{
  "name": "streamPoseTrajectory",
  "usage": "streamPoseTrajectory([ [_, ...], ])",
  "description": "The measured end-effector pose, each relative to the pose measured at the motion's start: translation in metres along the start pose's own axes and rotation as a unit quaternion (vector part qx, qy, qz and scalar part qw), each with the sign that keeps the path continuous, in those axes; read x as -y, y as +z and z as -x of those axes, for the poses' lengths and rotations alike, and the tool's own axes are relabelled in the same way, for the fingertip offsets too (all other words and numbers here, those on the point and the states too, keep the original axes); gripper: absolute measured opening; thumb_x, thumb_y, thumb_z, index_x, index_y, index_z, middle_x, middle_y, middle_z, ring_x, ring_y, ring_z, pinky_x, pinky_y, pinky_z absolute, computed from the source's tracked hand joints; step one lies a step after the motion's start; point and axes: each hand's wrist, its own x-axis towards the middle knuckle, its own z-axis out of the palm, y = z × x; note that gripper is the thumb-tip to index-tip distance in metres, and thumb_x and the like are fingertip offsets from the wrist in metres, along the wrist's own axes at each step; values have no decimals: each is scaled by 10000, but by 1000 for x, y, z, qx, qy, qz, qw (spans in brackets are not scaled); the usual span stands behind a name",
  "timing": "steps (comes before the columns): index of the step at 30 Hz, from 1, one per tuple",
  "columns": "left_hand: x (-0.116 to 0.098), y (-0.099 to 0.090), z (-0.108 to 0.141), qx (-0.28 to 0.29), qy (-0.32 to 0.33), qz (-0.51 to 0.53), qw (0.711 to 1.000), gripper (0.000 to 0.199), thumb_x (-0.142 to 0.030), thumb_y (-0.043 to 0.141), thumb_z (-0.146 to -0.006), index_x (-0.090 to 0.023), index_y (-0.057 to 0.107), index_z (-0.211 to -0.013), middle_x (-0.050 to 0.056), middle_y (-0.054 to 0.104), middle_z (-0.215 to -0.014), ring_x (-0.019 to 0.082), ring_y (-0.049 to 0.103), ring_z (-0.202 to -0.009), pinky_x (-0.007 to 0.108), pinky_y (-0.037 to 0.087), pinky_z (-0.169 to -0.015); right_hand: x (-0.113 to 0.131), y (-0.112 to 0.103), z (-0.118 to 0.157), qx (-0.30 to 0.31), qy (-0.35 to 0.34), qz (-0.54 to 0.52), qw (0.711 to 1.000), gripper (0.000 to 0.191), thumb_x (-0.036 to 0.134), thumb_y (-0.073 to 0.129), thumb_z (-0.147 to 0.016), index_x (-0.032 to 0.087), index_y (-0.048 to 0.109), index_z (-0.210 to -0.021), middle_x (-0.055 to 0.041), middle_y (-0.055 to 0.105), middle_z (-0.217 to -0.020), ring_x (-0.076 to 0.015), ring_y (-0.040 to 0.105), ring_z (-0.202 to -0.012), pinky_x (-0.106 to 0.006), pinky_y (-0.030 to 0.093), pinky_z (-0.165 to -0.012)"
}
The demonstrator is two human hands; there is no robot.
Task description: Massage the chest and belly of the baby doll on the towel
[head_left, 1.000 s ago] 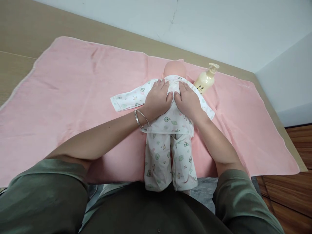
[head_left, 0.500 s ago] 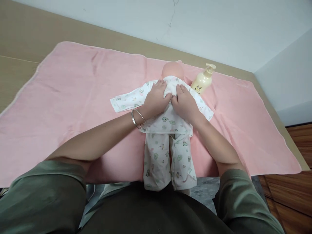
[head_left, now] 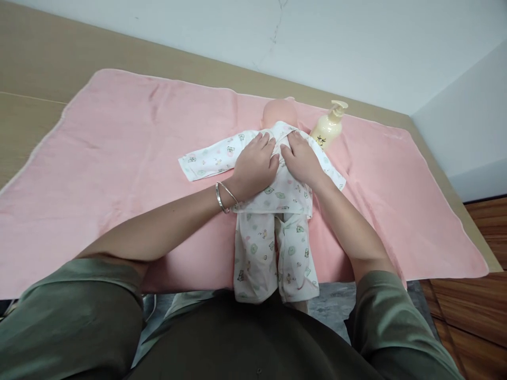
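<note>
A doll (head_left: 279, 112) lies on a pink blanket (head_left: 158, 132), its smooth head toward the wall. It is dressed in a white patterned top (head_left: 283, 198) and white patterned trousers (head_left: 255, 258), whose legs reach past the blanket's near edge. My left hand (head_left: 256, 162) rests flat on the left of the chest, fingers spread, two bangles at the wrist. On the right of the chest lies my right hand (head_left: 303, 159), thumb apart, its fingertips by the collar. Both hands press on the cloth and grip nothing visible. The doll's face is not seen.
A cream pump bottle (head_left: 328, 126) stands on the blanket to the right of the doll's head. Behind the blanket runs the tan tabletop (head_left: 190, 62), bordered by a white wall. Brown wooden panels (head_left: 475, 306) are at the lower right.
My right hand has shifted slightly up and right, its thumb now apart from the left one. My left hand has moved a little, and the cloth near the collar is creased differently.
</note>
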Motion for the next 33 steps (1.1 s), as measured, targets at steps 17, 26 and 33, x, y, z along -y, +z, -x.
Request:
streamPoseTrajectory([
  [17, 6, 2, -9, -38, -5, 2, 999, 438, -276, 393, -918, -78, 578, -1262, 183, 597, -1341, 322, 514, -1304, 515, 391, -1152, 7, 0, 8, -20, -17, 45, 999, 514, 279, 335, -978, 30, 455, -1411, -206, 495, -1491, -314, 413, -1433, -524, 333, -1196],
  [26, 12, 7, -16, -37, -30, 7, 999, 449, -281, 354, -936, -101, 561, -1292, 170, 586, -1369, 328, 481, -1341, 529, 349, -1172, 30, -17, 23, 34, -32, 119, 992, 443, 140, 303, -949, 57, 580, -1284, -210, 618, -1359, -316, 560, -1298, -488, 436, -1103],
  [33, -1, 2, -3, -20, -23, 9, 999, 505, -274, 394, -905, -66, 545, -1340, 179, 527, -1452, 336, 413, -1415, 518, 296, -1219, 5, -3, 0, -7, -8, 51, 999, 492, 241, 325, -974, 56, 459, -1409, -183, 482, -1510, -308, 386, -1454, -534, 279, -1223],
])
